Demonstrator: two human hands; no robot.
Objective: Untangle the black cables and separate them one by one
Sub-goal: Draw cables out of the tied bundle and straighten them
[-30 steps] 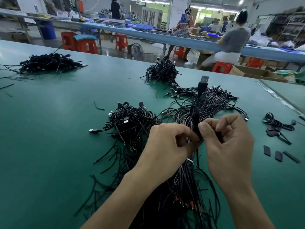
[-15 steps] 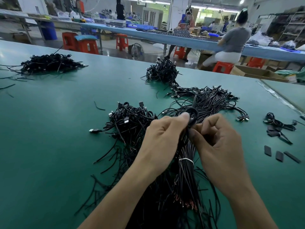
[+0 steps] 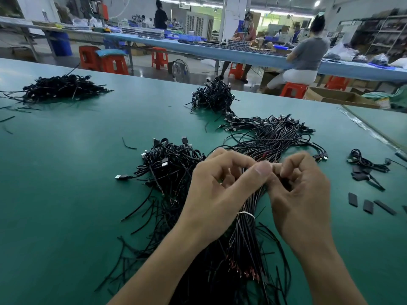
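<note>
Dozens of thin black leads are tied into one bundle (image 3: 244,243) by a white tie (image 3: 246,214). It is laid on the green bench (image 3: 66,205), directly under both hands.

Handling, as judged: light, limp and a bit springy. The jackets look smooth, so slip is expected under a weak pinch. Snags are likely at the plugs (image 3: 121,177) and at the bared red ends (image 3: 242,271), and those ends are judged fragile and are not to be yanked. Each lead is best taken by the jacket just above the tie, singly, and drawn out lengthwise.

Right hand (image 3: 301,194): the fingers are curled tight round a dark piece of cable (image 3: 286,183).

Left hand (image 3: 220,190): the fingers are curled and the thumb is pressed forward into a closed pinch against the right fingertips. The contact point is hidden by the thumb, so its hold on the same cable is only inferred.

A loose pile (image 3: 171,164) is seen just left of the bundle, touched by neither hand.
</note>
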